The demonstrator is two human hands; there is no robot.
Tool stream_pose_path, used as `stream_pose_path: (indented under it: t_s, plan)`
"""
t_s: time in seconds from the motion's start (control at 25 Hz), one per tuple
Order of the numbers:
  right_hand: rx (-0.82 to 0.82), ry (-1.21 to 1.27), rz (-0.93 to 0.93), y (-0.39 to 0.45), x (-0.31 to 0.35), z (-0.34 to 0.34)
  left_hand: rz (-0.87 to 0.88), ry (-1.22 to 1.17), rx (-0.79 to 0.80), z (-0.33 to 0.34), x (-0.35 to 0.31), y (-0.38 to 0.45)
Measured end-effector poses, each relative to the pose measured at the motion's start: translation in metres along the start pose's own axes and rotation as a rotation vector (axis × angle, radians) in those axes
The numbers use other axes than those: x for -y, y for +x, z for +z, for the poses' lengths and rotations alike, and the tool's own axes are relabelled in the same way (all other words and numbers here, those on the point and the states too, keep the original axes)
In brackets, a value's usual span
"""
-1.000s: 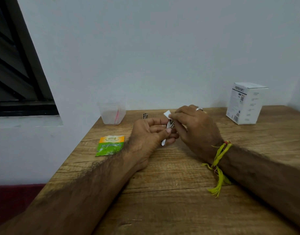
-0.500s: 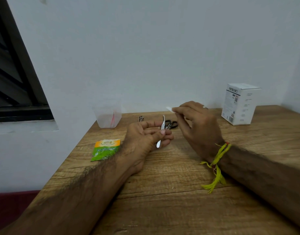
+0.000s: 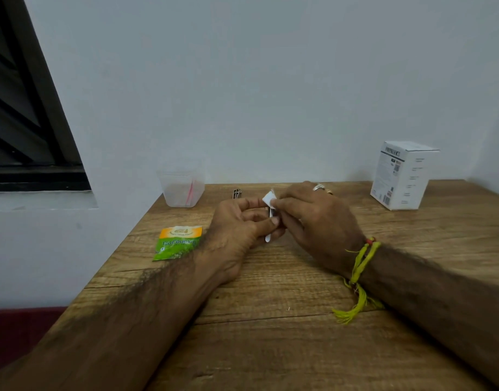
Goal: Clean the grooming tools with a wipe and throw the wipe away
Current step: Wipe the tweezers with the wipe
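Left hand [image 3: 237, 227] low over the table [image 3: 271, 334], fingers curled, thumb pinching a slim metal tool [image 3: 269, 235] against them; tool's pale lower tip poking out below the thumb, upper part hidden between the two hands. Right hand [image 3: 313, 218] just beside it, touching at the fingertips, thumb and forefinger pinched on a small white wipe [image 3: 268, 198] folded against the top of the tool. Ring [image 3: 318, 187] on one right finger; yellow thread [image 3: 358, 275] tied round the right wrist, tassel trailing onto the wood.

Further back near the wall, just beyond the left hand, a small dark tool [image 3: 236, 193] lying flat; too small to tell which kind. Left of that, a clear cup [image 3: 182, 189] at the table's back left corner, something thin and pink inside. Green and orange sachet [image 3: 178, 242] flat on the table beside the left wrist, near the left edge. White box [image 3: 402, 174] upright at the back right, well apart from both hands. Dark window [image 3: 25, 122] set in the wall on the left
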State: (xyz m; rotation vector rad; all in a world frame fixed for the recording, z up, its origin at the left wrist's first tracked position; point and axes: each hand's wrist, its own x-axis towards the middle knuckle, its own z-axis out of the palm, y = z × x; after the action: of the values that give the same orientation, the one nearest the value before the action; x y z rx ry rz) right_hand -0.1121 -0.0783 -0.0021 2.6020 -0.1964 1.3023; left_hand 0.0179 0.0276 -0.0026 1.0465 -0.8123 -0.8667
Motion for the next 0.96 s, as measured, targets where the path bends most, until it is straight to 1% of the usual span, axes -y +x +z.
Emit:
stream_pose_path:
  t_s: [0.32,0.64,0.8,0.96]
  plan:
    - [0.028,-0.013,-0.034,-0.001,-0.0002,-0.0023,0.021,0.081,-0.006,0.0027,0.0,-0.0022]
    - [0.041,0.035,-0.052,0.0002,-0.0035,-0.0006,0.043,0.082,-0.037,0.0024,-0.0018,-0.0022]
    - [0.051,-0.016,-0.084,-0.0014,-0.0004,-0.0019,0.044,0.123,-0.027,0.0034,-0.0021,-0.0049]
    - [0.083,-0.009,-0.053,0.0,0.0035,-0.0046,0.055,0.164,-0.043,0.0027,-0.0024,-0.0044]
